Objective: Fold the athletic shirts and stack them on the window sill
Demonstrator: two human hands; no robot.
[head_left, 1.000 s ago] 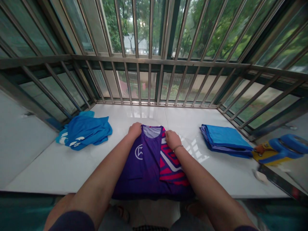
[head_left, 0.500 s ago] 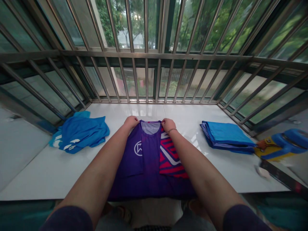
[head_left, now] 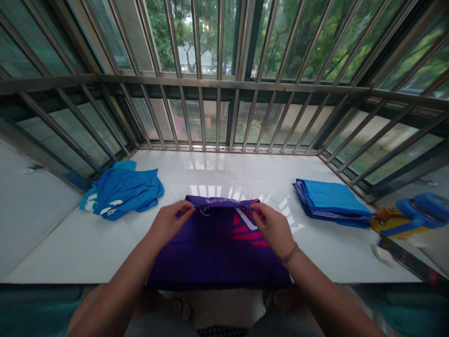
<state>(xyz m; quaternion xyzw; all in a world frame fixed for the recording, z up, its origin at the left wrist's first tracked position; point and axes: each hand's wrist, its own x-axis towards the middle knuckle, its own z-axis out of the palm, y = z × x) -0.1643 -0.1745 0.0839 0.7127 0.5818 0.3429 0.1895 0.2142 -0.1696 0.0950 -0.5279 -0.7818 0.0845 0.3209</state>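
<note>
Pinching the top edge of a purple jersey (head_left: 217,257) between fingers and thumbs, we hold it doubled over on a white tiled ledge (head_left: 77,248) below steel window bars (head_left: 217,56). Our left hand (head_left: 171,222) grasps the cloth near the left end of that edge and our right hand (head_left: 272,229) near the right end, both closed on the fabric, neither released. A thin bracelet (head_left: 290,253) circles our right wrist. The jersey lies centred at the near edge of the ledge, its pink-and-white chevrons (head_left: 245,229) partly showing and a band of upside-down lettering (head_left: 220,201) running along the raised edge. The step in hand looks like folding, judging by how the cloth lies doubled; the next move, we judge, calls for both hands to stay level so the edge settles square on the layer beneath. To the left sits a rumpled blue jersey (head_left: 122,189); to the right, a neat stack of folded blue garments (head_left: 331,201). Past the stack lies a blue-and-yellow object (head_left: 410,217), too blurred to name.
</note>
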